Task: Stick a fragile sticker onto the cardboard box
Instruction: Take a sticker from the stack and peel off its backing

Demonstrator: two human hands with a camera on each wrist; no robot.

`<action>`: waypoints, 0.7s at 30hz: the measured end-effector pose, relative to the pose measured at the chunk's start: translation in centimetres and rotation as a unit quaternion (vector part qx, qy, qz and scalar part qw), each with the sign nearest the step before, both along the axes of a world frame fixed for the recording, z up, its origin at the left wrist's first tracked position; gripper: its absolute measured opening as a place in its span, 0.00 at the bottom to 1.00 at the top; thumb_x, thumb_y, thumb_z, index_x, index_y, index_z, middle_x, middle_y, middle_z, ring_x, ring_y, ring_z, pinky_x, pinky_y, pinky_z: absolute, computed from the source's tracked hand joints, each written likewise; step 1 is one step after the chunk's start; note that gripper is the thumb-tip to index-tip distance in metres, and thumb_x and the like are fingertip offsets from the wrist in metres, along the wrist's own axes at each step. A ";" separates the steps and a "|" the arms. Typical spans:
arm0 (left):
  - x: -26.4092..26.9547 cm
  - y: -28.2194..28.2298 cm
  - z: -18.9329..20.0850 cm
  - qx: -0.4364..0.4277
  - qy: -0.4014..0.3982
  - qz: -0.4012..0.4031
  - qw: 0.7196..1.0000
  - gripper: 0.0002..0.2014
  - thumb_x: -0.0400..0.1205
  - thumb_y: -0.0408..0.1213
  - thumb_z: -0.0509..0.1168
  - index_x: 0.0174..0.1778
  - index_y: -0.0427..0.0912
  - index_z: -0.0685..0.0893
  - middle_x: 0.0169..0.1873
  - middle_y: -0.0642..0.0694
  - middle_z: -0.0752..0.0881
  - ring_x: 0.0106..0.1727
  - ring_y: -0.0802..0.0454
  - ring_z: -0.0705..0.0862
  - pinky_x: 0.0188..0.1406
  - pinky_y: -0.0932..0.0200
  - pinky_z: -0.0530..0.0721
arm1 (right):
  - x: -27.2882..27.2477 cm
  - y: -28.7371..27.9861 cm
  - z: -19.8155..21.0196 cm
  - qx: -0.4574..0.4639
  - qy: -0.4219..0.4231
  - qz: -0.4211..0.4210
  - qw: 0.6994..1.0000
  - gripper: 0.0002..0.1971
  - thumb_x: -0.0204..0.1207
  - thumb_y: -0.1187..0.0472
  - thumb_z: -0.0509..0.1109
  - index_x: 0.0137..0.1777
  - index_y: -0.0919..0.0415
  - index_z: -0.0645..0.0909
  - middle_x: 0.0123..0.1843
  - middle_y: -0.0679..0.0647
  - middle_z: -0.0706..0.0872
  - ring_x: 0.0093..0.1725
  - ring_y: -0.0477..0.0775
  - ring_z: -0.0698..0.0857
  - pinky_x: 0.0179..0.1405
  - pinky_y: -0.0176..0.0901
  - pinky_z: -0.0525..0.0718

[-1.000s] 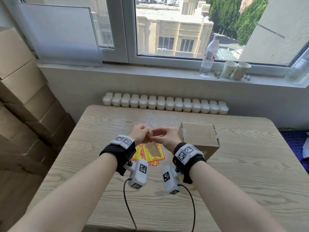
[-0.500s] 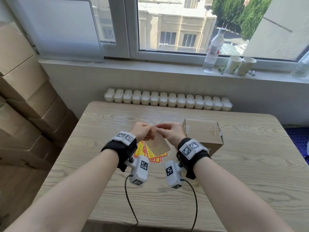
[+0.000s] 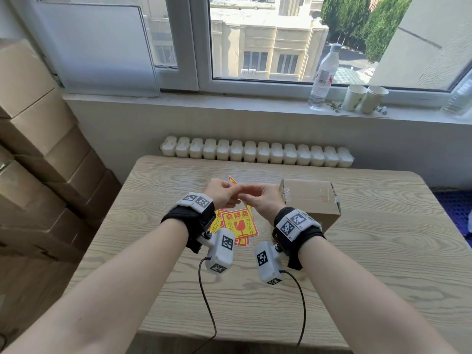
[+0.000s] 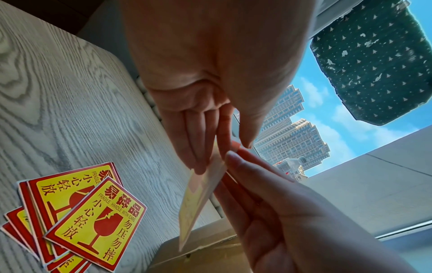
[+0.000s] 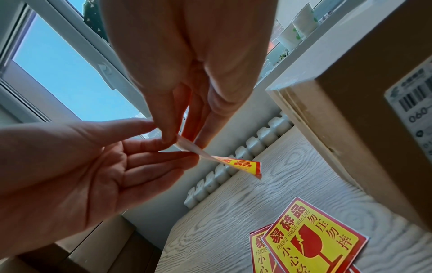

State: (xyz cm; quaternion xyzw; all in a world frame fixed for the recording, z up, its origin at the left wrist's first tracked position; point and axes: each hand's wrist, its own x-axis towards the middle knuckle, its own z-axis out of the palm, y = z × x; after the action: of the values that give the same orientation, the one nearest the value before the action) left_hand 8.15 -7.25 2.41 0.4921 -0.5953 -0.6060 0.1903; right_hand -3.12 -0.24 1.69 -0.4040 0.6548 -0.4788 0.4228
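Both hands are up over the table [image 3: 383, 251], working one fragile sticker [image 5: 236, 163] between them. The left hand [image 3: 221, 194] pinches it with fingertips, and the right hand [image 3: 264, 200] pinches the pale backing [image 4: 201, 201] beside it. The rest of the stickers [image 3: 236, 226] lie fanned out below, and the cardboard box [image 3: 310, 200] sits just right of them, nothing stuck on top.

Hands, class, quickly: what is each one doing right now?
Left hand: pinches the fragile sticker at its edge.
Right hand: pinches the sticker's backing paper, peeling it apart.
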 end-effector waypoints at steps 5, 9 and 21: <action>0.0 0.3 0.5 0.019 0.016 0.004 1.000 0.10 0.81 0.39 0.64 0.36 0.37 0.82 0.35 0.41 0.86 0.37 0.51 0.86 0.46 0.56 0.87 | -0.1 0.1 0.2 0.008 -0.028 -0.013 0.999 0.13 0.74 0.70 0.70 0.59 0.71 0.83 0.57 0.69 0.88 0.51 0.55 0.86 0.58 0.46 0.85; -0.1 0.4 0.6 0.017 0.021 0.016 1.000 0.09 0.81 0.37 0.62 0.36 0.39 0.79 0.35 0.40 0.85 0.36 0.49 0.86 0.47 0.53 0.86 | -0.1 0.2 0.1 -0.005 -0.044 -0.008 0.999 0.14 0.74 0.71 0.69 0.59 0.74 0.82 0.57 0.69 0.87 0.40 0.45 0.87 0.46 0.31 0.86; 0.2 0.9 1.0 -0.019 -0.008 0.006 1.000 0.09 0.82 0.35 0.60 0.36 0.42 0.77 0.34 0.40 0.86 0.33 0.48 0.86 0.40 0.55 0.87 | 0.0 0.4 -0.4 -0.006 -0.061 -0.004 0.998 0.15 0.71 0.69 0.73 0.57 0.74 0.83 0.49 0.64 0.88 0.41 0.51 0.87 0.52 0.42 0.86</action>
State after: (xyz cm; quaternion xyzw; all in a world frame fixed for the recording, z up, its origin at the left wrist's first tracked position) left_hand 8.35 -6.31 3.44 0.4962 -0.6057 -0.5895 0.1986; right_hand -3.09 0.16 1.31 -0.3735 0.6266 -0.5085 0.4575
